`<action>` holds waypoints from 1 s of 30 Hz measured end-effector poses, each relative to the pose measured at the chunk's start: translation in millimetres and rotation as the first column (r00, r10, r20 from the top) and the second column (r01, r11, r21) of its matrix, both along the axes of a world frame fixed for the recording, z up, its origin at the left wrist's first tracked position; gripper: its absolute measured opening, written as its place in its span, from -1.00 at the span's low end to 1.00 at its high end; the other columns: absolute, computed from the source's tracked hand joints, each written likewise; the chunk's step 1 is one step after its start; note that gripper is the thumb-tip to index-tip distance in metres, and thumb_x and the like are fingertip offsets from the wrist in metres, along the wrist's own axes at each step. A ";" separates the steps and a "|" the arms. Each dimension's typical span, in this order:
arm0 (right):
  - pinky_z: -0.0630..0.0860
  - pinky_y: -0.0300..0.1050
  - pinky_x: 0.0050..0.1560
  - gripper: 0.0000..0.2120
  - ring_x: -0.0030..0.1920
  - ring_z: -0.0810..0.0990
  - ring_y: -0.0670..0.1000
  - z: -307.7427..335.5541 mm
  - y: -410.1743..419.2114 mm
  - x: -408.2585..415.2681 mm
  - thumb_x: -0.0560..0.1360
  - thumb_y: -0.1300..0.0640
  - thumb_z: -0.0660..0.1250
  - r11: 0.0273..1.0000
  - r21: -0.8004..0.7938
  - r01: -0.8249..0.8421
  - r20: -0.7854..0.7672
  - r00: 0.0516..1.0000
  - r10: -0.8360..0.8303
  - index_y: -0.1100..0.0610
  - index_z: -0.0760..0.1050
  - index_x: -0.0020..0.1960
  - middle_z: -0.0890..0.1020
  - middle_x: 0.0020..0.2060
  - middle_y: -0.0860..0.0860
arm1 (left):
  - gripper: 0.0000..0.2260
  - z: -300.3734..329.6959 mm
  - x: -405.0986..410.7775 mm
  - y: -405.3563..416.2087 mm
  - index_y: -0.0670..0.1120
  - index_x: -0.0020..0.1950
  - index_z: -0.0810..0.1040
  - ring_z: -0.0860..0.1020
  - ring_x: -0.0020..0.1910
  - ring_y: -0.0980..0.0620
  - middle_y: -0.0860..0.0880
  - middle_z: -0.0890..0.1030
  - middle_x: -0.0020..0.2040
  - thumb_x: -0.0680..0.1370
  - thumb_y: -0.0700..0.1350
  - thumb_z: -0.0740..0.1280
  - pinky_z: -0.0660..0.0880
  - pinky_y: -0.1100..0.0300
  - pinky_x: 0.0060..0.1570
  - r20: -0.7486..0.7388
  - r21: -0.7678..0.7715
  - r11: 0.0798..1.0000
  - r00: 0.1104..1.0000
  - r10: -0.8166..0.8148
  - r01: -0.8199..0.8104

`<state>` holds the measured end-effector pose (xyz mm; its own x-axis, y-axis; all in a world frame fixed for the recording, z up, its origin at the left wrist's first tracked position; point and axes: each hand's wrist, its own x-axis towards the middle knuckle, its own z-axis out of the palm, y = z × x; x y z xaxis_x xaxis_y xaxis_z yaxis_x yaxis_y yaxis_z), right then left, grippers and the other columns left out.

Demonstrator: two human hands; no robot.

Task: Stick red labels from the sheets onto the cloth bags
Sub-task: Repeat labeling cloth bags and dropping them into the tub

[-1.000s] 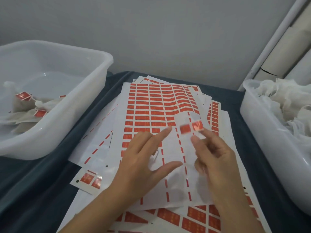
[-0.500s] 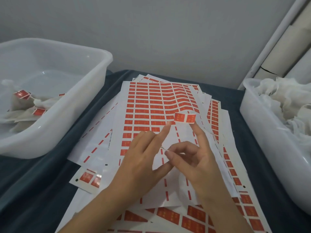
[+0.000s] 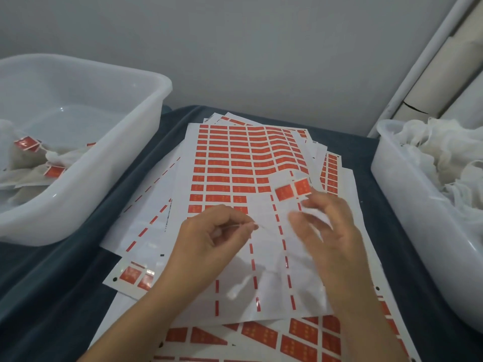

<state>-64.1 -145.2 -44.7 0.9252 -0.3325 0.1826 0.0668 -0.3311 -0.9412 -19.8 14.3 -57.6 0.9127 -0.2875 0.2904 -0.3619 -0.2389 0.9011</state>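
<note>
Pinching thin white strip, left hand (image 3: 214,231) clears backing; right hand (image 3: 326,226), blurred, fingertips carry peeled red label (image 3: 292,190) above sheets (image 3: 235,163), prob. bound for cloth bags (image 3: 444,158) in right tub.

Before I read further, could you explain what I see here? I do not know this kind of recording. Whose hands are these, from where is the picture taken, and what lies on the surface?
No machine here: a person works with bare hands, and the camera sits on their head, looking down. The right hand holds a peeled red label at its fingertips, lifted above the label sheets; the hand is blurred. The left hand pinches a thin white string or strip; I cannot tell which. The sheets lie spread on a dark cloth. The left tub holds cloth bags that already carry red labels. The right tub holds a pile of white cloth, probably unlabelled bags.
</note>
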 end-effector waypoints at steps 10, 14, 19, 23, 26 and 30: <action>0.41 -0.56 -0.10 -0.74 0.03 0.56 -0.30 -0.4 9.7 -0.2 0.32 -0.10 0.27 0.941 0.141 -0.307 -0.095 0.942 0.322 -0.05 0.55 -0.04 0.63 -0.07 -0.32 | -0.74 1.7 -2.0 1.1 0.21 -0.26 0.51 0.53 -0.16 0.31 0.35 0.57 -0.28 0.44 -0.18 0.37 0.41 0.54 -0.24 0.045 0.017 0.999 0.998 -0.040 0.040; 0.43 -0.52 -0.06 -0.74 0.03 0.58 -0.25 -1.7 10.4 -0.1 0.33 -0.10 0.28 0.931 0.147 -0.334 -0.089 0.933 0.348 -0.07 0.54 -0.03 0.64 -0.08 -0.30 | -0.72 2.3 -2.5 0.6 0.22 -0.26 0.51 0.53 -0.16 0.31 0.37 0.56 -0.29 0.45 -0.19 0.37 0.41 0.54 -0.24 0.056 0.019 1.000 0.998 -0.019 0.018; 0.42 -0.55 -0.15 -0.79 -0.05 0.60 -0.26 -3.3 10.3 0.2 0.33 -0.08 0.28 0.948 0.124 -0.295 -0.083 0.949 0.306 -0.04 0.54 -0.09 0.65 -0.17 -0.30 | -0.71 1.6 -2.7 0.1 0.21 -0.29 0.51 0.52 -0.18 0.35 0.38 0.56 -0.30 0.44 -0.20 0.39 0.39 0.57 -0.26 0.051 0.013 1.000 0.999 -0.019 0.018; 0.44 -0.54 -0.19 -0.79 -0.10 0.62 -0.23 -3.6 9.2 1.2 0.31 -0.07 0.29 0.957 0.130 -0.259 -0.073 0.960 0.269 -0.03 0.53 -0.10 0.66 -0.18 -0.27 | -0.75 0.9 -2.8 -1.0 0.20 -0.29 0.52 0.52 -0.20 0.35 0.37 0.56 -0.32 0.43 -0.17 0.40 0.39 0.57 -0.29 0.022 0.009 1.000 0.999 -0.024 0.024; 0.46 -0.51 -0.19 -0.81 -0.12 0.63 -0.21 -4.3 9.7 1.6 0.31 -0.05 0.29 0.957 0.129 -0.259 -0.060 0.962 0.268 -0.02 0.53 -0.11 0.66 -0.19 -0.23 | -0.76 1.4 -3.1 -1.7 0.20 -0.29 0.53 0.52 -0.19 0.36 0.37 0.56 -0.32 0.43 -0.16 0.40 0.38 0.57 -0.29 0.010 0.006 1.000 0.999 -0.030 0.030; 0.46 -0.51 -0.19 -0.82 -0.13 0.64 -0.20 -5.2 8.5 2.2 0.32 -0.05 0.29 0.961 0.099 -0.257 -0.055 0.963 0.263 -0.04 0.53 -0.11 0.66 -0.20 -0.22 | -0.79 2.1 -3.4 -1.9 0.19 -0.28 0.54 0.53 -0.18 0.36 0.36 0.57 -0.30 0.43 -0.14 0.40 0.39 0.57 -0.28 -0.027 -0.022 0.999 0.999 -0.044 0.044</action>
<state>-61.9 -136.7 -49.8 0.9911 -0.0911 0.0973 0.0747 -0.2248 -0.9715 -23.2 12.4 -55.5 0.9070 -0.3216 0.2720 -0.3469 -0.2038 0.9155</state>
